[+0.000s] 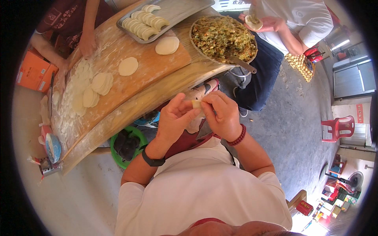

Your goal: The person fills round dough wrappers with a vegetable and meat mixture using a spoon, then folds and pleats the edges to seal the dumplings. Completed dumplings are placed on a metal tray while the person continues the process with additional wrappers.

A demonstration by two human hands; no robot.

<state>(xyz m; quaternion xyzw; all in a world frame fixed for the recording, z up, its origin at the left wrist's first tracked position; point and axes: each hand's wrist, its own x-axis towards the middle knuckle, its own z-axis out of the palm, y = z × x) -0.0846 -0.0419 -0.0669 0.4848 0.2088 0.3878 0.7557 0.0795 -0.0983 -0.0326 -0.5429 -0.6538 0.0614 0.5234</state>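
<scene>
Between my two hands, above my lap, is a small pale dumpling [196, 103], mostly hidden by the fingers. My left hand [176, 116] supports it with thumb and fingers. The fingertips of my right hand [221, 113] pinch its other end. Ahead stands a round pan of chopped vegetable filling [221, 35], with a metal utensil handle [246, 65] sticking out over its rim. On the floured wooden board [153, 70] lie round dough wrappers [128, 66], some stacked [102, 83]. A metal tray [180, 17] holds rows of folded dumplings [143, 25].
One co-worker's hands [88, 45] are at the board's far left. Another co-worker's hand [270, 23] holds a filled wrapper [253, 23] beyond the pan. Below the table edge sits a green basin [115, 150]. A red plastic chair [338, 128] stands on the right.
</scene>
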